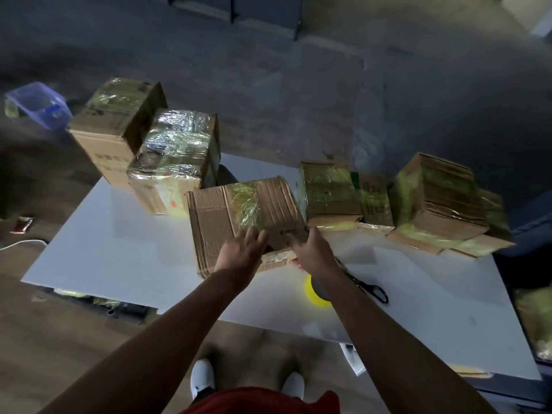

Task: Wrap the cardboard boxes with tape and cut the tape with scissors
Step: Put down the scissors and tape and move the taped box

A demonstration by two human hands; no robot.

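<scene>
While the spread fingers (254,234) of the left hand (242,253) lie flat on the middle box (215,222) and the right hand (312,252) touches its near right corner, grip unclear, both probably steady it for taping. Tape (313,295) and scissors (370,289) wait just near-right on the tabletop (119,258).

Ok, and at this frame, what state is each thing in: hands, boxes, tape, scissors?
Centre box: on the table, one tape band across its top, otherwise mostly bare.
Left hand: resting on the centre box, fingers spread.
Right hand: on the box's near right corner, grip unclear.
Tape roll: on the table, unheld.
Scissors: on the table, unheld.
Shiny box: heavily wrapped in tape.
</scene>
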